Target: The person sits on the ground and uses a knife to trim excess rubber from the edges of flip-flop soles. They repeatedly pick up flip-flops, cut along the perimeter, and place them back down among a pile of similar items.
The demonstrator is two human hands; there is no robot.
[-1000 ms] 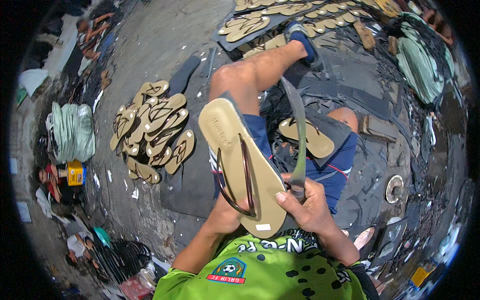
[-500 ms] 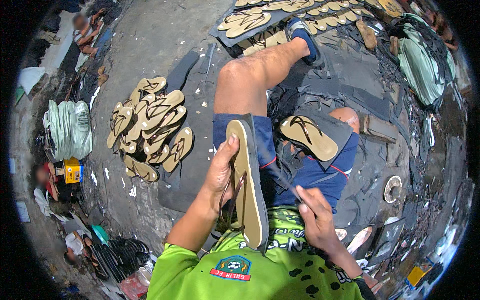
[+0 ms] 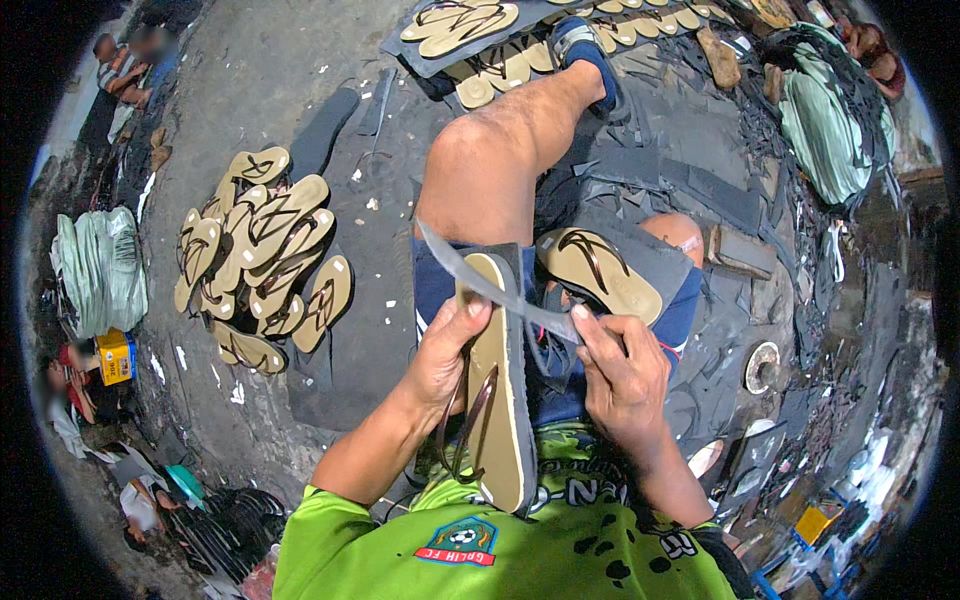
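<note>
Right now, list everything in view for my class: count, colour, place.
Held sandal: 1, tan, centre
Knife: 1, grey, crossing the held sandal's upper end
Lap sandal: 1, tan, on the sheet
Sheet: 1, dark grey, over the right thigh
Sandal pile: too overlapped to count, tan, floor at left
Sandal rows: many, tan, top
Sacks: 2, pale green, far left and upper right
Blocks: at least 2, brown, upper right
Box: 1, yellow, far left
Scraps: many, dark grey, floor
Co-workers: at least 4, mixed clothing, edges
Edge clutter: mixed, too blurred to name
Shirt: 1, green, bottom
Shorts: 1, blue, centre
Shoe: 1, blue-grey, top
Legs: 2, bare-kneed, centre
Left hand: 1, bare, on the held sandal
Right hand: 1, bare, on the knife
</note>
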